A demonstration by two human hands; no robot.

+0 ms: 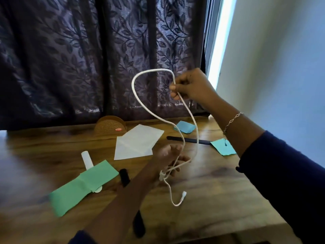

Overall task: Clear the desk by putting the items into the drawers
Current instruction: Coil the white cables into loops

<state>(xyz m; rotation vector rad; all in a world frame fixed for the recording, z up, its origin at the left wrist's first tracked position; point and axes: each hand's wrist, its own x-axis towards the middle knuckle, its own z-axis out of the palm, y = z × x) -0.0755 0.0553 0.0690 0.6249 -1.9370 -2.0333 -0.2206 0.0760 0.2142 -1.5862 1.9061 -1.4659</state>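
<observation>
A white charging cable [136, 95] loops in the air above the wooden desk [211, 187]. My right hand [190, 85] is raised high and pinches the cable near its upper bend. Lower down, over the desk's middle, my left hand [171, 158] grips both strands where they cross. One white plug [184, 193] dangles free below that hand. Scattered on the desk are a white envelope [139, 142], a green folded paper [82, 186], two blue paper pieces [185, 126] [223, 147] and a white tube [86, 160]. No drawer is in view.
A brown mesh holder [110, 127] stands at the desk's back edge against a dark leaf-patterned curtain [88, 59]. A thin dark strip [189, 140] lies toward the back right. Two black objects [124, 176] [139, 224] lie beside my left forearm. A pale wall [281, 67] rises on the right.
</observation>
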